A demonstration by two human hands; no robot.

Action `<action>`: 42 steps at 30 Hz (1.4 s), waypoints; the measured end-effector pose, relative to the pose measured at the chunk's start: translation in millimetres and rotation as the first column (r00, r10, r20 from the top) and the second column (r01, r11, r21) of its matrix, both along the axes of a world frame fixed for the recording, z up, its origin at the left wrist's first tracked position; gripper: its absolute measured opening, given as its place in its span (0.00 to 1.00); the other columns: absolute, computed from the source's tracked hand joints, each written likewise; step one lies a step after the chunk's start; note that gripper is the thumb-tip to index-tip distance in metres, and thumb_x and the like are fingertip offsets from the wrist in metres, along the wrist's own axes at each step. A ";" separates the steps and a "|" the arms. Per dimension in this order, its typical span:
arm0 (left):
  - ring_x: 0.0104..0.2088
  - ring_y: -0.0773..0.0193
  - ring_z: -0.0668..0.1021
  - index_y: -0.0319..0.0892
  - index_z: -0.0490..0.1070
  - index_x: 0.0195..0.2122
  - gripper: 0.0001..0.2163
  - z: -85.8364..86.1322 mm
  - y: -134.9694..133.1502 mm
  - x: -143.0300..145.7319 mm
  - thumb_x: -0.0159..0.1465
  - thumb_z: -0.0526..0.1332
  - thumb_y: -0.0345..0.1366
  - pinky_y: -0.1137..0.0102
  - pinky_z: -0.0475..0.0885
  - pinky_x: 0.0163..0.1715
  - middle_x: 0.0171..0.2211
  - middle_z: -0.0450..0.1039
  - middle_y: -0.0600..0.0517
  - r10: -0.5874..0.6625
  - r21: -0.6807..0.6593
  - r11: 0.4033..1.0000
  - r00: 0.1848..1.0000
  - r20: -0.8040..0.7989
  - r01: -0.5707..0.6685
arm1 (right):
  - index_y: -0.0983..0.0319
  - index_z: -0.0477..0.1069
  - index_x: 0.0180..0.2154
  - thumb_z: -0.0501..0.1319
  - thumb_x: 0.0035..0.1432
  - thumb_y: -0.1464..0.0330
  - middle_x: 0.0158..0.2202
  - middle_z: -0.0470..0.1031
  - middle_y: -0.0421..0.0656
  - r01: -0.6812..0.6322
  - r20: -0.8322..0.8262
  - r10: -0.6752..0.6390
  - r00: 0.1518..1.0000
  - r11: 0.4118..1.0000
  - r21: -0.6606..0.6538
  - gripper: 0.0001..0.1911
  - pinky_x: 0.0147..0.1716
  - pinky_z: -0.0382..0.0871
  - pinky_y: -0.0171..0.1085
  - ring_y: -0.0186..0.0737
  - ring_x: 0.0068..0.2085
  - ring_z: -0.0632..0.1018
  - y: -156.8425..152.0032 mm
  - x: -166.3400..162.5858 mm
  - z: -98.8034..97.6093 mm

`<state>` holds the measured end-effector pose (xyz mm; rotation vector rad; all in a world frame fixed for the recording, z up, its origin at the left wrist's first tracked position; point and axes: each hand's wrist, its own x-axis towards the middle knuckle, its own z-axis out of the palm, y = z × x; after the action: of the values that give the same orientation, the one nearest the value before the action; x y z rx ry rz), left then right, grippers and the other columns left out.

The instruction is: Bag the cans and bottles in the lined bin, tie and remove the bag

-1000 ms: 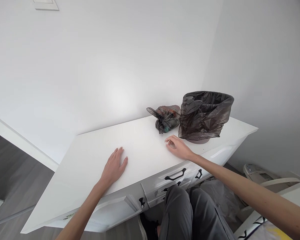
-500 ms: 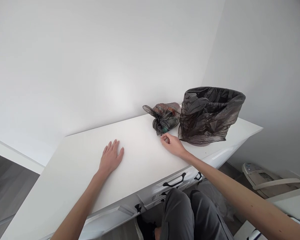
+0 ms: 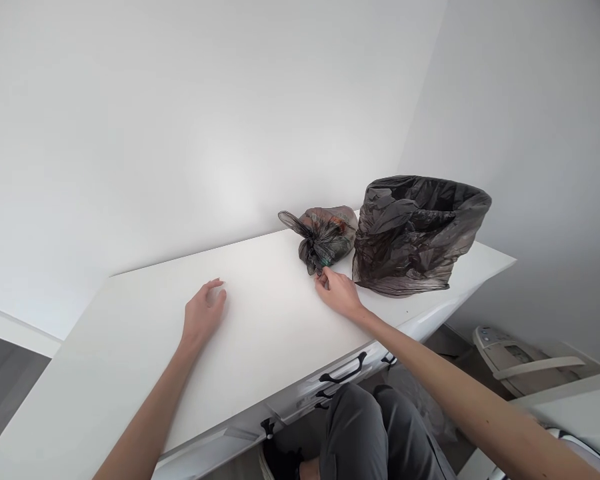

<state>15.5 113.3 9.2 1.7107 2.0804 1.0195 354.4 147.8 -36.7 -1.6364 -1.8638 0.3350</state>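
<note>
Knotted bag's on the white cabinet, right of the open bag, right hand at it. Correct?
One error: the head view shows the knotted bag left of the open bag, not right. It is on the white cabinet, with the right hand at it.

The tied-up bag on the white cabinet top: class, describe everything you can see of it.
The tied-up bag is dark, thin, see-through plastic, wrinkled and bulging, with orange-red and green patches showing through. It is knotted at its left front, one loose ear sticking out leftward, another gathered end pointing forward. It lies on the white cabinet top, left of the larger open black bag; whether they touch is unclear. The right hand's fingertips meet its front end, apparently touching it.
</note>
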 end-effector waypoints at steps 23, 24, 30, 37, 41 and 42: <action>0.21 0.66 0.55 0.46 0.58 0.21 0.03 13.4 -21.8 8.2 0.49 0.51 0.32 0.70 0.50 0.22 0.18 0.52 0.57 -0.152 0.060 0.987 0.988 0.021 0.151 | 0.56 0.71 0.39 0.58 0.63 0.67 0.30 0.80 0.37 0.022 -0.134 -0.026 0.991 0.999 -0.037 0.04 0.31 0.57 0.36 0.41 0.32 0.78 -4.4 -4.2 4.6; 0.21 0.66 0.56 0.46 0.58 0.21 0.03 13.8 -22.1 8.5 0.49 0.51 0.32 0.70 0.50 0.22 0.18 0.52 0.56 -0.171 0.059 0.984 0.985 0.008 0.170 | 0.56 0.71 0.39 0.58 0.63 0.68 0.30 0.80 0.37 0.023 -0.127 -0.028 0.992 0.999 -0.039 0.04 0.31 0.58 0.36 0.41 0.32 0.79 -4.9 -4.5 5.4; 0.22 0.65 0.57 0.46 0.57 0.21 0.03 11.6 -23.6 7.0 0.50 0.50 0.32 0.69 0.51 0.24 0.19 0.54 0.56 -0.214 0.027 0.977 0.977 -0.012 0.214 | 0.56 0.72 0.39 0.58 0.63 0.68 0.31 0.81 0.38 0.019 -0.086 -0.023 0.996 0.999 -0.048 0.04 0.31 0.59 0.36 0.43 0.34 0.80 -7.2 -6.1 7.7; 0.23 0.64 0.58 0.46 0.58 0.21 0.04 11.4 -24.7 7.3 0.52 0.49 0.32 0.68 0.52 0.25 0.19 0.56 0.56 -0.236 -0.001 0.972 0.971 -0.039 0.237 | 0.56 0.70 0.37 0.58 0.63 0.68 0.30 0.80 0.38 0.036 -0.047 -0.038 0.998 0.999 -0.034 0.03 0.30 0.57 0.36 0.43 0.32 0.79 -7.7 -8.8 6.2; 0.23 0.64 0.59 0.46 0.58 0.21 0.05 11.6 -25.1 7.6 0.52 0.49 0.31 0.68 0.53 0.25 0.20 0.58 0.56 -0.249 0.000 0.968 0.967 -0.057 0.249 | 0.56 0.69 0.36 0.57 0.65 0.67 0.29 0.79 0.39 0.046 -0.028 -0.046 0.999 0.999 -0.025 0.04 0.29 0.55 0.36 0.43 0.31 0.78 -8.3 -9.6 6.3; 0.23 0.64 0.59 0.46 0.58 0.22 0.05 11.6 -25.2 7.4 0.53 0.49 0.31 0.68 0.53 0.25 0.20 0.58 0.56 -0.253 0.001 0.967 0.966 -0.061 0.253 | 0.56 0.69 0.36 0.56 0.65 0.67 0.28 0.79 0.38 0.046 -0.025 -0.046 0.999 0.999 -0.023 0.04 0.29 0.54 0.36 0.42 0.30 0.78 -8.5 -9.8 6.4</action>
<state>23.0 88.1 20.8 1.9722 1.8310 0.9102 344.6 139.4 -30.3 -1.6792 -1.8064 0.3566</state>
